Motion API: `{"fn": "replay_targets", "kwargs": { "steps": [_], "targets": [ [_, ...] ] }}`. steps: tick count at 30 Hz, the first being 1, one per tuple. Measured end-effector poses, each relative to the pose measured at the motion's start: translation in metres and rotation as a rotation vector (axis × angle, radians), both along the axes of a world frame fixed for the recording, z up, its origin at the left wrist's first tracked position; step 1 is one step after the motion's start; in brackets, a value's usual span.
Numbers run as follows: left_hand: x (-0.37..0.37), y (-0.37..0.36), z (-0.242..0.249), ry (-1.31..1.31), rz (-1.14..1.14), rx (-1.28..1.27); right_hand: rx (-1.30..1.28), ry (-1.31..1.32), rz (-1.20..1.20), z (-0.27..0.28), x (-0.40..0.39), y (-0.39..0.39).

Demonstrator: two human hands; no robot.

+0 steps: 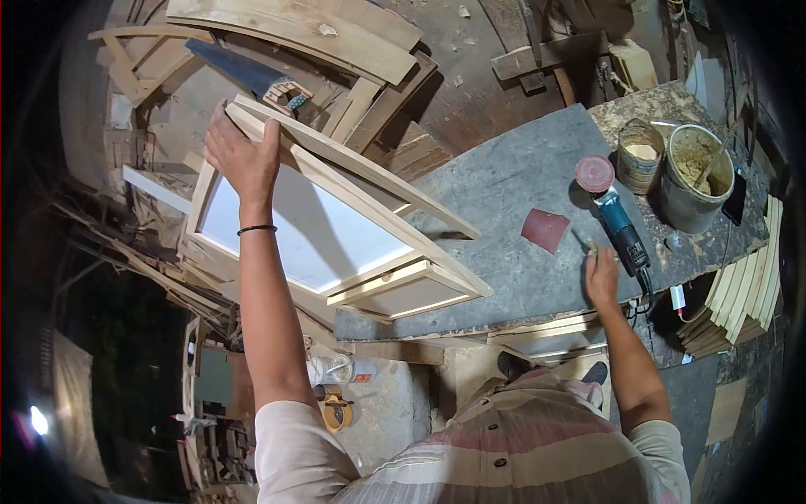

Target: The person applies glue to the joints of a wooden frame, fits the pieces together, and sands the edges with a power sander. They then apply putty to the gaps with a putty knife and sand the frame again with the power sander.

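Note:
My left hand [243, 155] grips the upper corner of a pale wooden frame [348, 189], thumb on one side of the rail and fingers over the other. The frame has white panels [306, 231] and leans tilted, its lower end on the grey worktable [520, 160]. Close to the table's near edge, my right hand [601, 275] is closed, with a thin greyish piece poking out past the fingers; I cannot tell what it is. Just beside that hand lies a teal power sander [617, 223] with a round reddish disc [594, 173]. A dark red sandpaper sheet [545, 230] rests left of it.
A bucket of tan paste [695, 202] with a stick in it and a smaller tin [640, 172] stand at the table's right. A handsaw [239, 71] lies among boards [311, 38] beyond the frame. Curved slats [739, 294] are stacked at the right.

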State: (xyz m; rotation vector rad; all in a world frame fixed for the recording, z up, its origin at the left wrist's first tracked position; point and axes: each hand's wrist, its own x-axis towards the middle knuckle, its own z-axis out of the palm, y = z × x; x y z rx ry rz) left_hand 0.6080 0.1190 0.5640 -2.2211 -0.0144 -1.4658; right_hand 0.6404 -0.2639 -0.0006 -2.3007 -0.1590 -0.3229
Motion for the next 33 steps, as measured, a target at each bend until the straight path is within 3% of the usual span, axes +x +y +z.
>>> {"fn": "replay_targets", "kwargs": {
  "steps": [2,3,5,7,10,13,17,22,33],
  "targets": [
    [0.007,0.003,-0.001,-0.031,-0.001,0.017,0.37,0.033,0.076,0.014,-0.008,0.019],
    [0.009,0.005,-0.003,-0.069,0.005,0.036,0.541,0.096,0.141,0.048,-0.022,0.044],
    [0.012,0.009,-0.004,-0.092,0.005,0.035,0.611,0.039,0.312,0.077,-0.039,0.088],
    [0.015,0.013,-0.005,-0.133,-0.017,0.039,0.727,0.151,0.556,0.115,-0.052,0.117],
    [0.018,0.013,-0.006,-0.162,-0.009,0.021,0.705,0.001,0.69,0.152,-0.063,0.144],
    [0.019,0.014,-0.006,-0.164,-0.027,0.015,0.669,0.012,0.713,0.173,-0.066,0.155],
    [0.021,0.016,-0.007,-0.176,-0.061,0.017,0.724,-0.095,0.747,0.172,-0.066,0.173],
    [0.024,0.018,-0.009,-0.213,-0.042,0.016,0.515,-0.034,0.756,0.167,-0.071,0.173],
    [0.027,0.021,-0.01,-0.232,-0.021,0.027,0.438,-0.086,0.871,0.191,-0.037,0.156]
  ]
}}
